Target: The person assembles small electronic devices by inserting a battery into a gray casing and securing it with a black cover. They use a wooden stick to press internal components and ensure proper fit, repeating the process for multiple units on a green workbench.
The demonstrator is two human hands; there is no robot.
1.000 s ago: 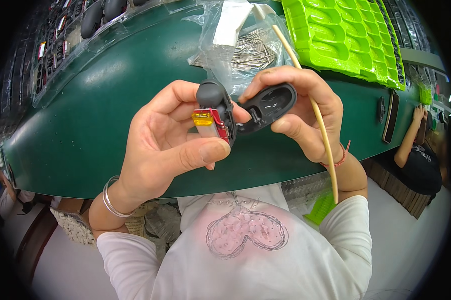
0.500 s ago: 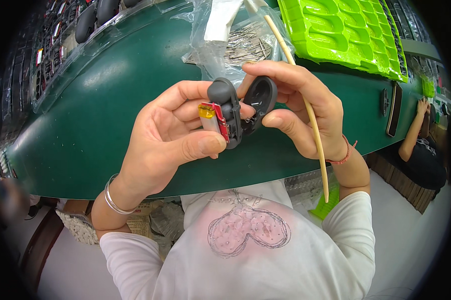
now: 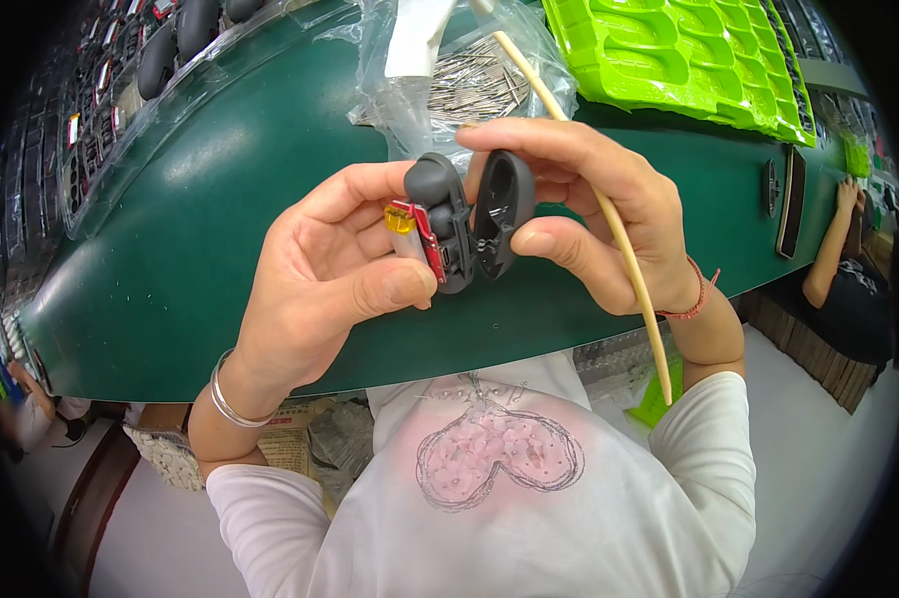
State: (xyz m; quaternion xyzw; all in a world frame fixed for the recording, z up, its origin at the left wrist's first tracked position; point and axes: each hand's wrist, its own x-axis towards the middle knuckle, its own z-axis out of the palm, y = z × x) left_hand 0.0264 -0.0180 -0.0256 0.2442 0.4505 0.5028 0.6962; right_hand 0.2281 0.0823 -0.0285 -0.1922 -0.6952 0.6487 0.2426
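My left hand (image 3: 320, 274) grips a dark grey plastic housing half (image 3: 444, 224) with a red board and a small yellow part (image 3: 401, 219) inside it. My right hand (image 3: 584, 214) holds the matching black oval cover (image 3: 501, 211) edge-on against that half. A long thin wooden stick (image 3: 624, 254) is tucked through the fingers of my right hand, running from the upper middle down to the right. Both parts are held above the green belt (image 3: 190, 239).
A clear plastic bag of several thin metal pins (image 3: 469, 85) lies on the belt behind my hands. A bright green moulded tray (image 3: 688, 55) sits at the upper right. Dark trays of parts (image 3: 121, 90) line the far left. Another person's arm (image 3: 833, 239) rests at the right.
The black cover has swung from lying open beside the grey half to standing upright and nearly closed against it. Both hands stayed over the belt.
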